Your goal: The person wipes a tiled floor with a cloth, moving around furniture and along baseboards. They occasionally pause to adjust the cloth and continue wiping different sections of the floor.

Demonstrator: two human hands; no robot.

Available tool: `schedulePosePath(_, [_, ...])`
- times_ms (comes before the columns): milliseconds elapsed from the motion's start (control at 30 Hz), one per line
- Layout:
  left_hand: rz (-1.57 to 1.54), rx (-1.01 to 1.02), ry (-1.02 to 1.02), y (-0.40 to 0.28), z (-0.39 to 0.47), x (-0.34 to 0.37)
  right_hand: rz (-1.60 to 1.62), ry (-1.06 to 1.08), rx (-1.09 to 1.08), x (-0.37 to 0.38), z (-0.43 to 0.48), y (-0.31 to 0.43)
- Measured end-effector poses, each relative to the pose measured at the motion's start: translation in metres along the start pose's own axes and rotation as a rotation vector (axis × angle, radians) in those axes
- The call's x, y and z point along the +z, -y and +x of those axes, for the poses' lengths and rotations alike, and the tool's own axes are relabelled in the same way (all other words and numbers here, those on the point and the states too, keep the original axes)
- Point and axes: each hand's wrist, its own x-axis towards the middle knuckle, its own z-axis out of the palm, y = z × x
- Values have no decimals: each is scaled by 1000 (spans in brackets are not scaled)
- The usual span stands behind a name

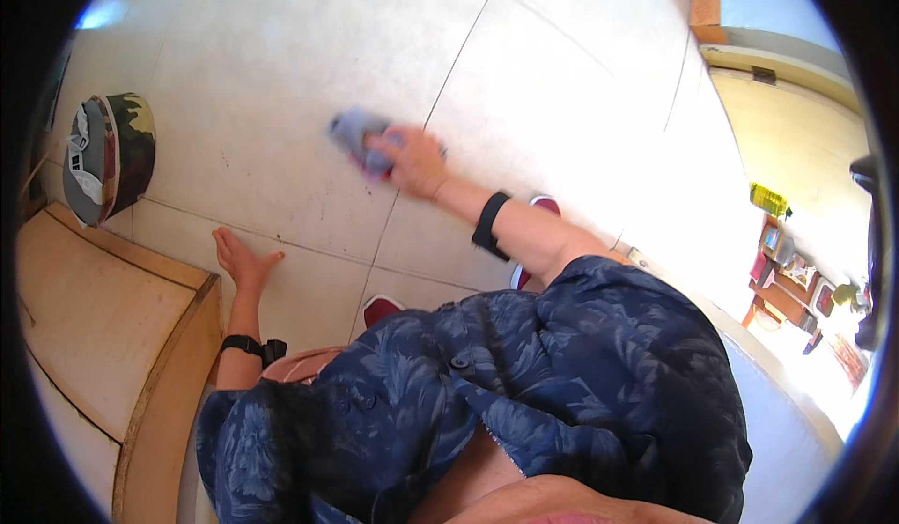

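My right hand (pixel 416 164) grips a blurred grey cloth (pixel 364 134) with some red along its lower edge. The cloth is on or just above the pale tiled floor (pixel 295 46), across a tile joint; I cannot tell whether it touches. Off to the left, my left hand (pixel 246 260) is held out with nothing in it, thumb spread away from the fingers. It is beside the corner of a low wooden cabinet or step (pixel 119 299). Dark red shoes (pixel 383 308) show partly below my dark blue patterned shirt (pixel 449 362).
At the left rim sits a round camouflage-patterned item (pixel 132 152), grey on one face, with a white strip bearing writing. A doorway edge (pixel 706 4) rises top right. Beyond it are a yellow object (pixel 769 199) and a small brown table (pixel 779 292) with mixed items.
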Motion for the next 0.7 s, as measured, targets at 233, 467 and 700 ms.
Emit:
schedulePosePath(233, [-11,-6,-19,4,6,3,974,514,549,-17,16,-9])
schedulePosePath(467, [63,-73,0,-6,9,0,947,161,843,-117,39,-103])
schedulePosePath(700, [68,-59,12,-9,8,-5,296,-67,461,-115,32,-133])
